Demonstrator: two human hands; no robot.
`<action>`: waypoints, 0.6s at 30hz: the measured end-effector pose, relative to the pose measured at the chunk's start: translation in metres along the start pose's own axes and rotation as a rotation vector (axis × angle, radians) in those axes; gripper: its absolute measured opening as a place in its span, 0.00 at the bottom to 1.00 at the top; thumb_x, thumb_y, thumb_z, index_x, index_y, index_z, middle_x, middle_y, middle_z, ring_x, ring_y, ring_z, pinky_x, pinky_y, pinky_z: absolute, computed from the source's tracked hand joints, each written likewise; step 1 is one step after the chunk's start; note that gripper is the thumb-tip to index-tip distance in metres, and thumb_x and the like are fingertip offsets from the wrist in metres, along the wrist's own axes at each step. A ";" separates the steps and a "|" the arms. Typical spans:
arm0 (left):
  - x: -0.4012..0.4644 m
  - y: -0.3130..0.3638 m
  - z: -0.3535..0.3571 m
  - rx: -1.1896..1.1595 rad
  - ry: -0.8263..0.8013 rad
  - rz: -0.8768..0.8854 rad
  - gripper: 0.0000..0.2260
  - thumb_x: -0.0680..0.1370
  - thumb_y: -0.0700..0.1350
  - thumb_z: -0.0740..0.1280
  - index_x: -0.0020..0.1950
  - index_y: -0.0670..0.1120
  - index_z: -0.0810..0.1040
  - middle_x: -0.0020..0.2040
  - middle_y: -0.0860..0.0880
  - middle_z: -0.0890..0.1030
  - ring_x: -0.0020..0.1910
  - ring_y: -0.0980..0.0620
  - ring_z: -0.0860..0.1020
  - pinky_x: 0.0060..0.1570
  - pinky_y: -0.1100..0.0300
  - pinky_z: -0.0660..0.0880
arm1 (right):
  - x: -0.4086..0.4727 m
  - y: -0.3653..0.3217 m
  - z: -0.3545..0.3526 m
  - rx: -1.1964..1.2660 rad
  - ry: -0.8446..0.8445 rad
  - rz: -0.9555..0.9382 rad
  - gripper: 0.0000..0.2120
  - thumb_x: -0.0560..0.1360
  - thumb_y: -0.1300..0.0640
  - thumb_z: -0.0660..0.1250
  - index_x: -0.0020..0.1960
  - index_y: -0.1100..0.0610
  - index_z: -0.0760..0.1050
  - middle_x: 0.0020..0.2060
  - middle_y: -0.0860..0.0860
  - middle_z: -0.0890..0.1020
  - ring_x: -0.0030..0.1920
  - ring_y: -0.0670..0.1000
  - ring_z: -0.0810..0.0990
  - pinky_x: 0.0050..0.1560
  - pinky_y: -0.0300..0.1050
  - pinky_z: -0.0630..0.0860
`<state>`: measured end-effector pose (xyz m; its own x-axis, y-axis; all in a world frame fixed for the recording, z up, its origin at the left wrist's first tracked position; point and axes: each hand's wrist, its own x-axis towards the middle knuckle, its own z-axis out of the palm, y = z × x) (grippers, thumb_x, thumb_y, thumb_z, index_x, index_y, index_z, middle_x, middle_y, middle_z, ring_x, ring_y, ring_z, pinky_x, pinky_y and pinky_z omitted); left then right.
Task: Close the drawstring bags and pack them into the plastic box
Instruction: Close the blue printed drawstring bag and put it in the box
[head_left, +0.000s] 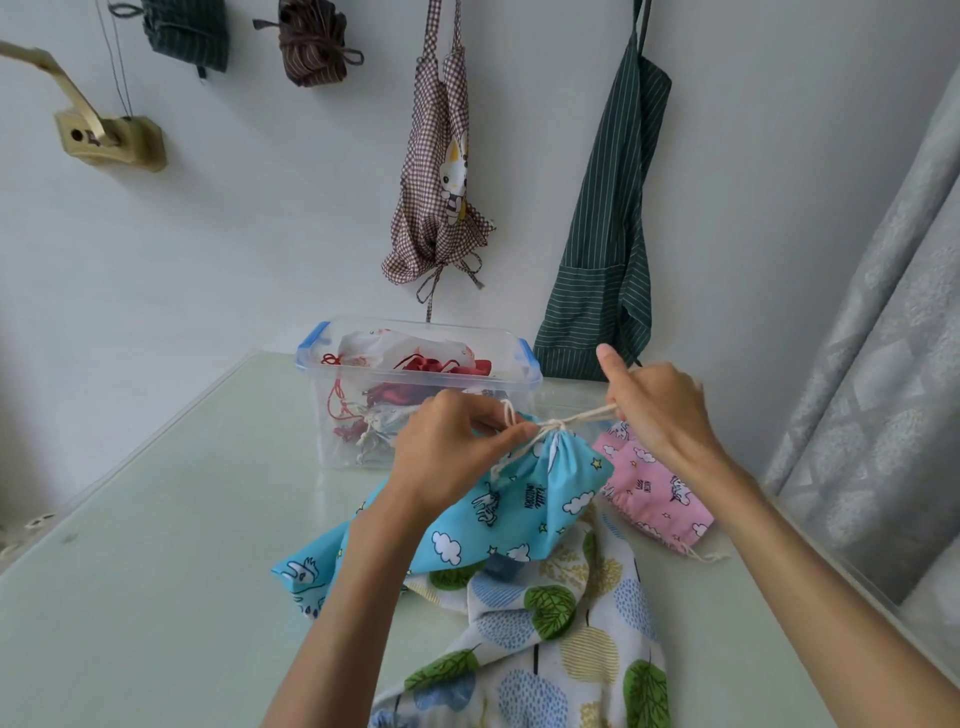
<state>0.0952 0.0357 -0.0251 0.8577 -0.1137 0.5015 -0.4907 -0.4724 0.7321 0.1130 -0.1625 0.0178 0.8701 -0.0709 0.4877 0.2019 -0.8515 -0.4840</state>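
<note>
Leaf-print bag (545, 649) underlies blue bag (519, 499); both hands grip drawstring (587, 415).

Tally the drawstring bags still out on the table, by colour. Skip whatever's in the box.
Blue unicorn-print bag: 1, cord held by left hand and right hand
Pink unicorn-print bag: 1
White tree-print bag: 1
Total: 3
</note>
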 end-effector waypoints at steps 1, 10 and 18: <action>0.001 -0.003 0.000 0.002 -0.008 -0.006 0.08 0.71 0.54 0.72 0.40 0.51 0.85 0.35 0.59 0.84 0.37 0.61 0.81 0.44 0.48 0.79 | -0.002 -0.003 -0.002 0.123 -0.041 0.040 0.33 0.80 0.42 0.53 0.30 0.67 0.75 0.26 0.55 0.76 0.30 0.52 0.72 0.50 0.47 0.68; -0.009 -0.006 -0.032 0.320 -0.019 -0.109 0.17 0.67 0.61 0.73 0.50 0.55 0.81 0.47 0.60 0.83 0.44 0.62 0.80 0.47 0.57 0.79 | -0.051 0.005 0.010 0.366 -0.769 -0.014 0.39 0.70 0.42 0.69 0.74 0.37 0.51 0.72 0.40 0.58 0.71 0.40 0.57 0.71 0.45 0.57; -0.044 -0.045 -0.073 0.756 -0.638 -0.471 0.47 0.66 0.68 0.69 0.77 0.52 0.52 0.76 0.51 0.62 0.73 0.47 0.64 0.71 0.49 0.62 | -0.086 0.000 0.025 -0.012 -0.706 -0.221 0.50 0.69 0.41 0.71 0.71 0.31 0.33 0.76 0.42 0.45 0.76 0.48 0.51 0.73 0.54 0.57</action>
<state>0.0681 0.1251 -0.0463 0.9634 -0.1099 -0.2447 -0.0589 -0.9766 0.2069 0.0497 -0.1435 -0.0425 0.8926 0.4507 -0.0122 0.4049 -0.8130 -0.4185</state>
